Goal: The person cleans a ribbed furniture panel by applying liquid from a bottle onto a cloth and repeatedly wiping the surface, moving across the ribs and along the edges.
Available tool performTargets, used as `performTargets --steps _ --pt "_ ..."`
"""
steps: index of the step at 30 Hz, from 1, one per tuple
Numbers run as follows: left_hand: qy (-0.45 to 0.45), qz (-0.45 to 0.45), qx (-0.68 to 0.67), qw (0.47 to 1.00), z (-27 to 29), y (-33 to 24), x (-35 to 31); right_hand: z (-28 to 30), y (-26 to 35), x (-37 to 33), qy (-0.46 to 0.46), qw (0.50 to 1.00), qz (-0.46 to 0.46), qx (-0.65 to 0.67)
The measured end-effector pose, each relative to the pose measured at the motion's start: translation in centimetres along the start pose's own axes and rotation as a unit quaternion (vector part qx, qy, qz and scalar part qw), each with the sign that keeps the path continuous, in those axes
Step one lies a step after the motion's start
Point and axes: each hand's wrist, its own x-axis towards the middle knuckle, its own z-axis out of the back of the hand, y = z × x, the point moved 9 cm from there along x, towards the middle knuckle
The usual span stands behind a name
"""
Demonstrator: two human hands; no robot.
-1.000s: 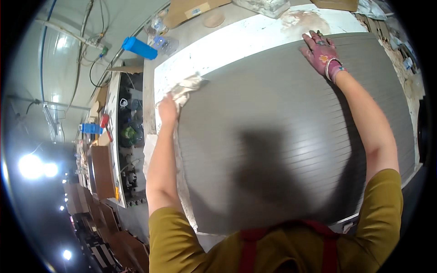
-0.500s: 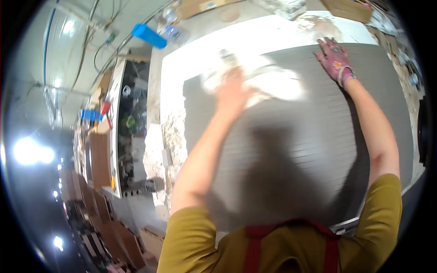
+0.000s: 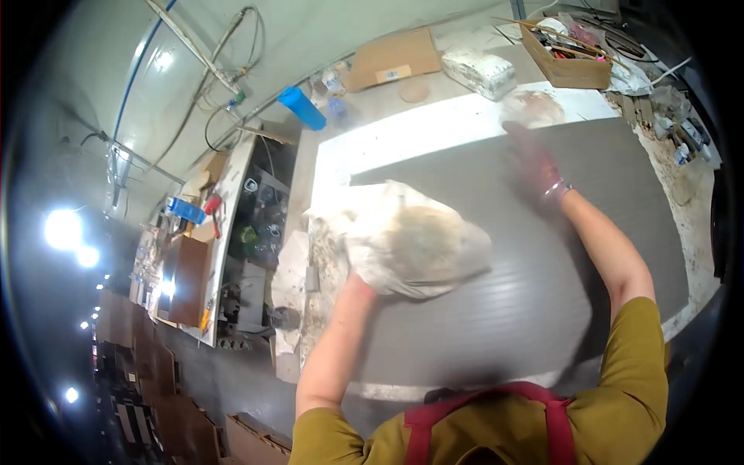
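Note:
A large grey ribbed panel [image 3: 589, 256] lies flat on a white worktable [image 3: 403, 136]. My left hand [image 3: 364, 287] is raised above the panel's left part and grips a big crumpled whitish cloth [image 3: 411, 240], which hides most of the hand. My right hand [image 3: 535, 167] wears a pink patterned glove. It is blurred and lies flat on the panel near its far edge, fingers stretched out, holding nothing.
An open cardboard box of tools [image 3: 566, 54] stands at the far right. A white bag [image 3: 480, 70], a flat cardboard piece [image 3: 391, 58] and a blue cylinder [image 3: 302, 107] lie beyond the table. A cluttered shelf unit [image 3: 248, 240] stands to the left.
My left hand has lifted the cloth off the panel and swung it up toward the camera. My right hand has slid a little toward me along the panel.

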Motion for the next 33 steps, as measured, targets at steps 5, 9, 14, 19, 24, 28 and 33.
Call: performTargets --steps 5,9,14,19,24,28,33 --pt "0.126 0.252 -0.271 0.920 -8.6 7.8 -3.9 2.9 14.0 -5.8 0.183 0.964 0.030 0.189" --pt "0.169 0.304 -0.145 0.926 -14.3 9.0 -4.9 3.2 16.3 -13.0 0.367 0.854 -0.128 0.346" --pt "0.075 0.214 0.259 0.939 -8.0 11.0 -1.7 8.7 7.8 -18.0 0.157 0.869 -0.286 0.373" --pt "-0.005 0.095 0.185 0.978 -16.6 8.7 -2.4 11.2 2.1 -24.3 0.004 0.627 -0.371 0.685" --pt "0.041 0.076 0.008 0.996 -26.6 14.0 -1.1 12.8 3.0 -28.8 0.067 0.670 -0.365 0.643" --pt "0.025 0.100 0.032 0.994 -31.2 12.0 -1.3 20.0 0.5 -30.1 0.131 0.890 -0.225 0.373" --pt "0.123 0.204 0.092 0.967 -39.2 14.2 0.8 26.6 -7.2 -31.4 -0.019 0.916 -0.144 0.374"
